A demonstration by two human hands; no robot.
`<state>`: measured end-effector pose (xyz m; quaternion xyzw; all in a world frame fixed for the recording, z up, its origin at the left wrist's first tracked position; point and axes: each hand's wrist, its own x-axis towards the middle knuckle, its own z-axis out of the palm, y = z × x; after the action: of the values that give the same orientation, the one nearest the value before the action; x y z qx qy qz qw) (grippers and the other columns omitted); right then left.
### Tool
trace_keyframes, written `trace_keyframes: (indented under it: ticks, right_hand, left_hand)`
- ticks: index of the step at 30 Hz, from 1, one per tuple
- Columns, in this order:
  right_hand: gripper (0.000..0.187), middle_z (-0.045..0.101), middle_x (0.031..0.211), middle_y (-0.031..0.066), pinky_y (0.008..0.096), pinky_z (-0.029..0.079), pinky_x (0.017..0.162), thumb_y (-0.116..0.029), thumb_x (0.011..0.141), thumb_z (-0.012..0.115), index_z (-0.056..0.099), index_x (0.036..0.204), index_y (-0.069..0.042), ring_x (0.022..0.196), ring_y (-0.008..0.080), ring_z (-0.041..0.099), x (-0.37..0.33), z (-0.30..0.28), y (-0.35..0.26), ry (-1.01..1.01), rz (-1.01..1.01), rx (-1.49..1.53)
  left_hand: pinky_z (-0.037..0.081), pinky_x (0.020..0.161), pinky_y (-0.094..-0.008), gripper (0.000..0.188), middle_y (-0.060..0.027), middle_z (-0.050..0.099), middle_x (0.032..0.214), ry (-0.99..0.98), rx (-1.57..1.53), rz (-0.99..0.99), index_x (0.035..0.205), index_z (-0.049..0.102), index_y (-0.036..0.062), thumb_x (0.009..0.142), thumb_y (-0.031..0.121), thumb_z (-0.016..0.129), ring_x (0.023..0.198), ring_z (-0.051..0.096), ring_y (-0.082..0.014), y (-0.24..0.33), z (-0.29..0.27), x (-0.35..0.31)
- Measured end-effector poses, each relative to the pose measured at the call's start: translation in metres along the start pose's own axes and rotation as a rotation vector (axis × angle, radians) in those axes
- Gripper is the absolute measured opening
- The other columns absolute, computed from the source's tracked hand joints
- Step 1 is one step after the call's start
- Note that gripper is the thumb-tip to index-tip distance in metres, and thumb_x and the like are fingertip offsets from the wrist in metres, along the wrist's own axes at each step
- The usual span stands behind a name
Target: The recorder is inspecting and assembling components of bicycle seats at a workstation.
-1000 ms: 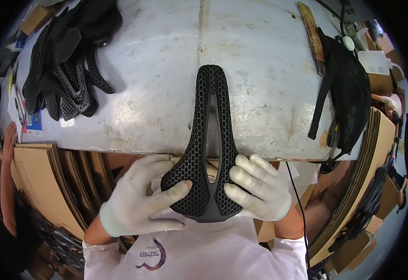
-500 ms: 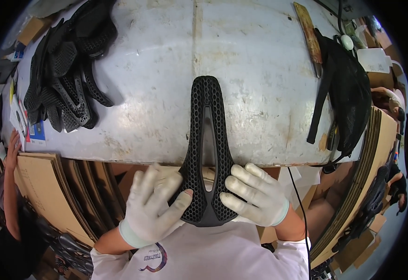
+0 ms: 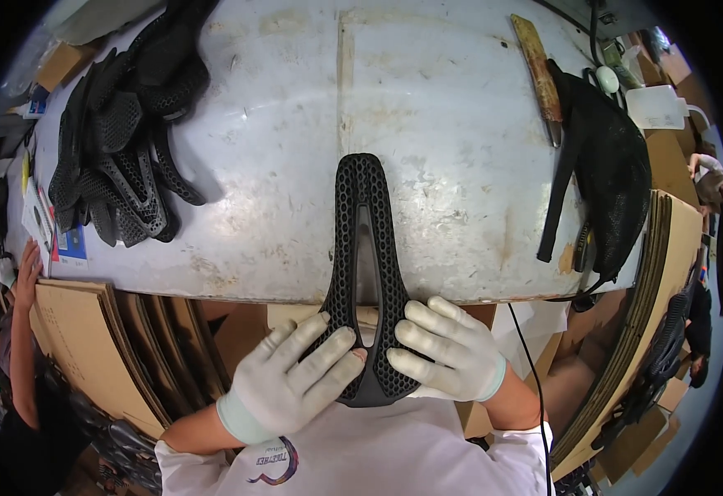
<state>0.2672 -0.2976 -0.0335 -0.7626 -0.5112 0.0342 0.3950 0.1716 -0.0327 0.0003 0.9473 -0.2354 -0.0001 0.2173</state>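
A black bicycle saddle (image 3: 386, 264) with a honeycomb lattice top and a long central slot lies in front of me, its narrow nose over the table and its wide rear close to my shirt. My left hand (image 3: 291, 376), in a white glove, rests its fingers across the saddle's left rear wing. On the opposite wing my gloved right hand (image 3: 452, 347) grips the edge, fingers on top. Both thumbs and the saddle's underside are hidden. A bare fingertip shows at the end of one left glove finger.
A pile of black saddles (image 3: 121, 140) covers the table's left side. At right lie a wooden-handled tool (image 3: 536, 70) and a black mesh bag (image 3: 605, 165). Cardboard sheets (image 3: 97, 347) stand below the table's edge. A dark cable (image 3: 531, 364) hangs beside my right arm. Another person's hand (image 3: 27, 273) touches the table at far left.
My left hand has slid right and its fingers now lie over the saddle's left rear. The saddle's nose sits slightly lower in view. My right hand keeps its place.
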Motion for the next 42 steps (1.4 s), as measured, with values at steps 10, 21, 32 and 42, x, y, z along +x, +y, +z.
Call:
trace_keyframes:
  ticks: [10, 21, 32, 42]
  right_hand:
    - [0.025, 0.069, 0.122, 0.0118, 0.0456, 0.057, 0.102, -0.013, 0.085, 0.068, 0.072, 0.109, -0.008, 0.120, 0.0333, 0.067, -0.007, 0.004, 0.005, 0.021, -0.073, -0.076]
    - [0.031, 0.068, 0.125, 0.0126, 0.0458, 0.056, 0.102, -0.016, 0.086, 0.067, 0.072, 0.115, -0.008, 0.121, 0.0342, 0.067, -0.022, 0.020, -0.010, -0.001, -0.147, -0.126]
    - [0.031, 0.070, 0.119, 0.0132, 0.0429, 0.059, 0.095, -0.015, 0.084, 0.067, 0.074, 0.113, -0.006, 0.115, 0.0333, 0.069, -0.007, -0.004, -0.042, -0.040, -0.161, 0.003]
    - [0.029, 0.071, 0.118, 0.0113, 0.0399, 0.058, 0.094, -0.013, 0.085, 0.067, 0.075, 0.113, -0.006, 0.112, 0.0317, 0.070, -0.003, -0.004, -0.049, -0.039, -0.190, 0.004]
  left_hand:
    - [0.061, 0.086, -0.0366, 0.084, -0.0216, 0.068, 0.119, 0.074, -1.567, -0.760, 0.162, 0.025, -0.0056, 0.101, 0.033, 0.068, 0.101, 0.073, -0.0248, -0.058, -0.004, 0.075]
    - [0.054, 0.070, -0.0264, 0.046, -0.0086, 0.072, 0.095, 0.078, -1.141, -0.823, 0.130, 0.061, -0.0081, 0.097, 0.022, 0.072, 0.079, 0.067, -0.0102, -0.033, 0.003, 0.066]
    - [0.059, 0.086, -0.0318, 0.064, -0.0186, 0.066, 0.127, -0.001, -1.712, -0.703, 0.150, 0.041, -0.0101, 0.101, 0.024, 0.064, 0.097, 0.072, -0.0193, -0.045, -0.002, 0.020]
    - [0.059, 0.084, -0.0292, 0.076, -0.0142, 0.073, 0.112, -0.050, -1.441, -0.727, 0.152, 0.034, -0.0087, 0.090, 0.004, 0.077, 0.098, 0.073, -0.0157, -0.025, -0.019, 0.015]
